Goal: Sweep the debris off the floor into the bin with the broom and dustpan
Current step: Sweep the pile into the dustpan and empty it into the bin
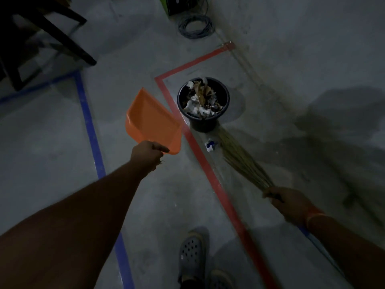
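1. Debris: one paper scrap (210,144) lies on the floor (291,59), beside the broom (239,161) bristles, just short of the bin (203,122).
2. Right hand (286,202): fingers curled around the broom's bound end.
3. Left hand (148,154): grips the dustpan (150,119), raised left of the bin.
4. Bin: holds paper and leaves.

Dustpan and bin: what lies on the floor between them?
In the head view, a strip of red floor tape runs between the orange dustpan, gripped by the left hand, and the black bin; otherwise bare concrete.
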Motion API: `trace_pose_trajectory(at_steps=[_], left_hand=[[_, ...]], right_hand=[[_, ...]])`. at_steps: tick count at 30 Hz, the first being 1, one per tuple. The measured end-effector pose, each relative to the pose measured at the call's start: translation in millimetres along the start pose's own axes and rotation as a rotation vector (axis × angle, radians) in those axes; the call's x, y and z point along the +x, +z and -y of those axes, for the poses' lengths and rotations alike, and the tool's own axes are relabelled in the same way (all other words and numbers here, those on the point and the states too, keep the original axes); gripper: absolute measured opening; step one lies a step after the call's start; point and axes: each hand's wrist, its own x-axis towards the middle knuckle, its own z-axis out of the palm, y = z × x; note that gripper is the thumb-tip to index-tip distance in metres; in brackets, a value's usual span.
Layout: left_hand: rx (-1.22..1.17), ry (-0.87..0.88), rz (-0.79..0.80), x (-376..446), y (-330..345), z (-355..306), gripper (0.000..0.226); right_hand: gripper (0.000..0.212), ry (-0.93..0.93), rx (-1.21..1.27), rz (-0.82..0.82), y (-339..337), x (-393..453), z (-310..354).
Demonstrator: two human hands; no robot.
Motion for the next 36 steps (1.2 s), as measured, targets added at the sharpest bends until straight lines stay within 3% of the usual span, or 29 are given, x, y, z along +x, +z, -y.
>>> trace_pose_trajectory(at_steps=[7, 15, 19, 23, 31, 36], left_hand=[[-0.132, -0.104, 0.004, -32.3, -16.9, 132.4, 0.036], [-0.273, -0.241, -0.072, -94.5, -73.3, 292.6, 0.032], [-0.322, -0.319, -0.103, -136.0, -116.4, 373.9, 0.032], [-0.336, -0.368, -0.135, -168.0, -140.6, 433.7, 0.034], [-0.392, -0.316, -0.087, -154.4, -123.3, 424.4, 0.029], [-0.433, -0.290, -0.096, -121.6, -102.0, 396.1, 0.031]], right_hand=[[0.018, -0.048, -0.150, 0.128, 77.2, 62.0, 37.5], [0.024, -0.160, -0.270, 0.313, 212.6, 44.7, 118.1], [0.023, -0.214, -0.168, 0.274, 272.8, 24.9, 162.8], [0.031, -0.214, -0.031, 0.127, 294.0, 17.2, 187.9], [0.026, -0.277, -0.095, -0.008, 254.2, 48.7, 195.9], [0.022, -0.201, -0.100, -0.058, 237.2, 75.5, 190.1]])
